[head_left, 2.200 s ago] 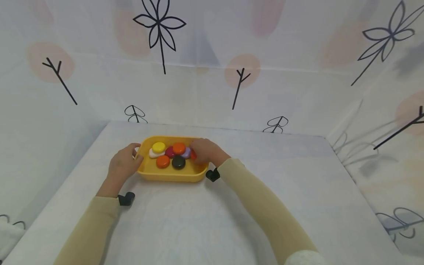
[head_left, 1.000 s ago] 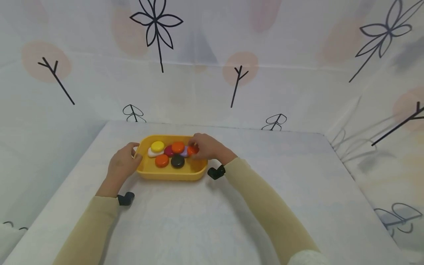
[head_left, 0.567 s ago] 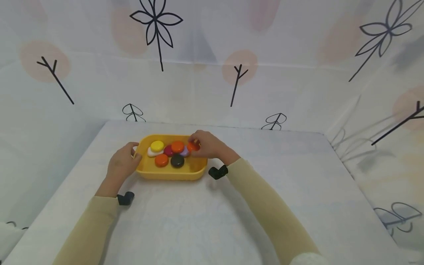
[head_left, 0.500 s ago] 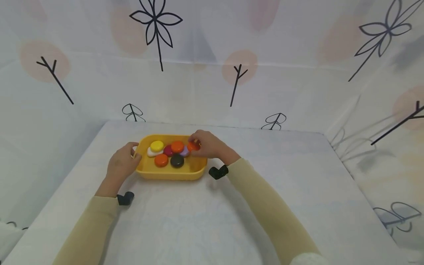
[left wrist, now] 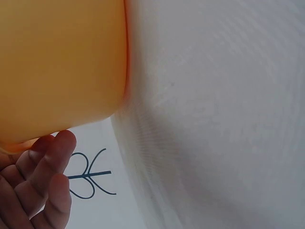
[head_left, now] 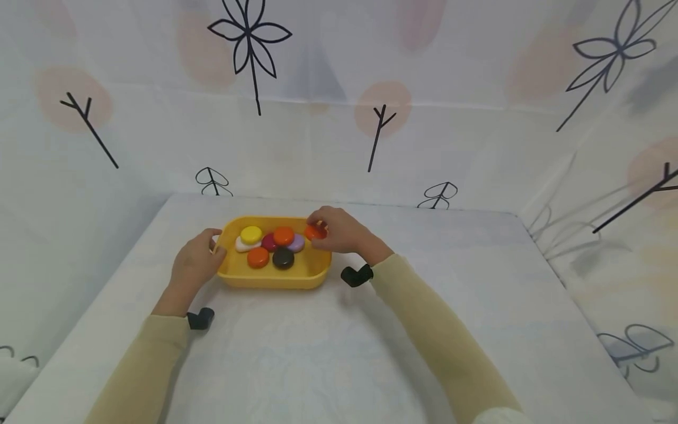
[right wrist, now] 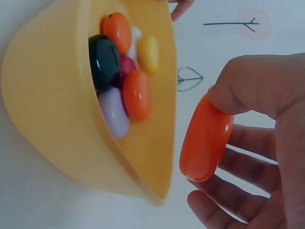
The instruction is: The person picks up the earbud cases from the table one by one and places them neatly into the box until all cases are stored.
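My left hand (head_left: 197, 259) grips the left end of a yellow plastic tray (head_left: 272, 282), its fingers at the rim. In the left wrist view, curled fingers (left wrist: 45, 167) meet the tray's edge. Between thumb and fingers, my right hand (head_left: 346, 232) pinches a glossy orange rounded disc (right wrist: 206, 143), held up by the tray's right end. Inside the tray lie a yellow disc (head_left: 251, 235), a white one (head_left: 242, 245), a dark red one (head_left: 269, 242), a lilac one (head_left: 296, 243), a black one (head_left: 283, 258) and two orange discs (head_left: 258, 257).
The tray rests on a white-covered table (head_left: 328, 353), towards its back left. Behind and on both sides hangs white cloth (head_left: 318, 147) printed with plants and pale blobs. Dark wrist mounts (head_left: 201, 318) sit on both wrists.
My right hand has risen from the tray's right end with the orange disc and shifted right, uncovering the lilac disc. The left hand stays at the rim.
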Available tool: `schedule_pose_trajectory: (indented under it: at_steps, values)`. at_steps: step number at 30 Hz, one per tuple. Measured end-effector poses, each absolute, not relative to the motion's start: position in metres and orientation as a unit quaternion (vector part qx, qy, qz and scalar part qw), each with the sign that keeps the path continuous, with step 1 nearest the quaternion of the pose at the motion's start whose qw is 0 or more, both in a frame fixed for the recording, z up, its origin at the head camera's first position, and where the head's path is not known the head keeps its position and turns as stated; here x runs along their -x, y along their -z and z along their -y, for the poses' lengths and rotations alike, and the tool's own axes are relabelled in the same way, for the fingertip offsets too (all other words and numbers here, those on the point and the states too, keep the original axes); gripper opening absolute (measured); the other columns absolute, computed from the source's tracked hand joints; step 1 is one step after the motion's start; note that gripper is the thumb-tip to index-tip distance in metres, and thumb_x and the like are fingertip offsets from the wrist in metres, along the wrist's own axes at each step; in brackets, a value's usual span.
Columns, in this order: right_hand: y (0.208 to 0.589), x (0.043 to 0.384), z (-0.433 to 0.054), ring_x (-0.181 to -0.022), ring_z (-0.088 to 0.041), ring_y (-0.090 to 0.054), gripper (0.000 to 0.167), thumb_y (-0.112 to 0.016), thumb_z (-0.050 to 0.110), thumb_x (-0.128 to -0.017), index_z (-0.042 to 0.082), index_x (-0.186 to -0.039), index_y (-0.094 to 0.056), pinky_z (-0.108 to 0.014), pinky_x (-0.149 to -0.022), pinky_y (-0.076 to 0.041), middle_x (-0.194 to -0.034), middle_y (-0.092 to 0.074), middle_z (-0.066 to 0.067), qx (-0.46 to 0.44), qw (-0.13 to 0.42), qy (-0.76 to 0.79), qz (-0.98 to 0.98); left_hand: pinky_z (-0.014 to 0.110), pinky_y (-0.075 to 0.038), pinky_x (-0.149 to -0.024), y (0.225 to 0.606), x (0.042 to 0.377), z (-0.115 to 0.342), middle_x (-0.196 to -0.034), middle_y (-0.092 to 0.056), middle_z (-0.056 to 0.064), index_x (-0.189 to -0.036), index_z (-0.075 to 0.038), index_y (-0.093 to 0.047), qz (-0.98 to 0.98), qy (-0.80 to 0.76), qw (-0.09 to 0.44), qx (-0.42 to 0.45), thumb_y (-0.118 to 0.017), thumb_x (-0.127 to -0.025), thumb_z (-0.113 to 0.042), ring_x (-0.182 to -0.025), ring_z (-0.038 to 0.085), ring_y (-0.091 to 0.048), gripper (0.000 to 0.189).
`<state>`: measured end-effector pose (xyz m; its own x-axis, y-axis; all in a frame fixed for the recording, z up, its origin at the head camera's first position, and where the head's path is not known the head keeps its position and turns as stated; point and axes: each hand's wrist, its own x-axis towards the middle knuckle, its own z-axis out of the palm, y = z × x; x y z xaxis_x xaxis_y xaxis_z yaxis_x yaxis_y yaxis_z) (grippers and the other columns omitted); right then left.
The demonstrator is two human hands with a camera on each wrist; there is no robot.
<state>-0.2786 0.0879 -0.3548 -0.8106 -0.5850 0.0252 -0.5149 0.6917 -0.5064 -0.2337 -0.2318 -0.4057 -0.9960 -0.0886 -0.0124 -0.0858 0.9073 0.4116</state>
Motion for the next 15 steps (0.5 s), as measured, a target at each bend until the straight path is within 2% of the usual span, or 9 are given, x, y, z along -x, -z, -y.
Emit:
schedule_pose_trajectory:
  at_steps: [15]
  values:
    - [0.348, 0.272, -0.107, -0.100, -0.021, -0.056, 0.038, -0.066, 0.020, -0.083, 0.006, -0.118, -0.062, -0.032, -0.087, -0.050, -0.108, -0.061, -0.005, 0.313, 0.046, 0.266, -0.911, 0.029, -0.044, -0.060, 0.401, 0.234, 0.231, -0.106, -0.057, 0.018, -0.141, -0.003, -0.039, 0.976, 0.210, -0.008, -0.047, -0.048, -0.092, -0.024, -0.077, 0.026, -0.053, 0.054]
